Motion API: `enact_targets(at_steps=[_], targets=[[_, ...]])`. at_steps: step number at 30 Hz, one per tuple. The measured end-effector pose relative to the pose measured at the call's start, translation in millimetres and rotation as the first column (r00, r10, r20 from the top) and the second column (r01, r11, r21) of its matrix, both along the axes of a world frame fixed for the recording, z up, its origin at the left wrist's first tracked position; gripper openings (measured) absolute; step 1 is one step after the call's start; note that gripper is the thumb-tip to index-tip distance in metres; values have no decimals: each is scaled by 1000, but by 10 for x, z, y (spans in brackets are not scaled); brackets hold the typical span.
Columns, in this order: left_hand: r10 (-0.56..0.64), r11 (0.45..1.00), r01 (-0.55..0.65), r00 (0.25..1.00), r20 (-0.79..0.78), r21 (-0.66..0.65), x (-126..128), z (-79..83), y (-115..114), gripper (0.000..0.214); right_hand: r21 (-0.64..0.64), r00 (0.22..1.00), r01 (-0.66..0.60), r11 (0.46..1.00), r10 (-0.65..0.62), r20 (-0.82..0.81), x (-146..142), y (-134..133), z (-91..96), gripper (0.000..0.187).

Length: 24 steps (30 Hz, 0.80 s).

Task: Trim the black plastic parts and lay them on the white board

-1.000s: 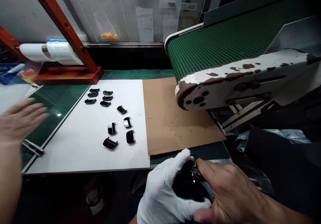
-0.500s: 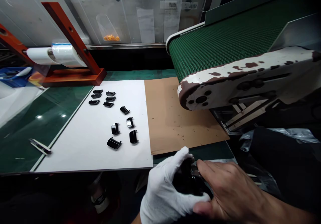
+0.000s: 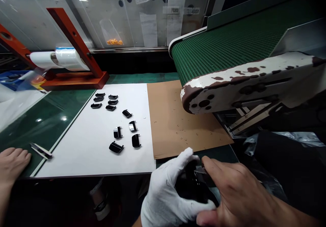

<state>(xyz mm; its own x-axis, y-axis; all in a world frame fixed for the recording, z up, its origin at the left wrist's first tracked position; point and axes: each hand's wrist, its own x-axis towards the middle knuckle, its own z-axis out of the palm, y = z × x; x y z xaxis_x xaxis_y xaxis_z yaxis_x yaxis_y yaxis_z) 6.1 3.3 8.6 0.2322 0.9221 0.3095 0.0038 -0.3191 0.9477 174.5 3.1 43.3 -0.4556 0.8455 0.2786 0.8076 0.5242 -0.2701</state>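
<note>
In a white glove, my left hand wraps around a glossy black plastic part, held just below the front edge of the cardboard. My bare right hand is closed beside it, its fingers around a small metal blade that lies against the part. The blade's handle is mostly hidden by the fingers. Several smaller black plastic pieces lie on the white sheet, among them one piece near its front edge.
A brown cardboard sheet carries small dark curled shavings. Over it juts a green conveyor belt with a chipped white frame. At left are a co-worker's hand, a cutter-like tool and a red roll stand.
A co-worker's hand has come onto the table at the left edge. My right hand and the blade have shifted slightly against the black part. The view has tilted a little.
</note>
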Motion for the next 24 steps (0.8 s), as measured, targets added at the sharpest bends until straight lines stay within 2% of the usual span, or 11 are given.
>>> enact_targets(at_steps=[3,6,12,17,24], targets=[[-4,1000,3,1000,-11,-4,-5,2,1,76,-64,1000,-9,998,10,12,8,4,14,90],[-15,999,15,1000,-2,-30,-4,22,15,76,-39,999,-23,999,25,41,18,2,6,96],[18,1000,-19,999,-49,-18,-2,24,17,79,-31,999,-11,999,13,49,11,-15,-9,87],[49,998,-56,985,-164,-39,-26,-71,-29,85,21,996,-1,1000,-1,85,12,-15,-28,89],[41,998,-50,974,-223,-34,-33,-104,-50,89,-13,995,-11,1000,12,94,30,-18,-63,89]])
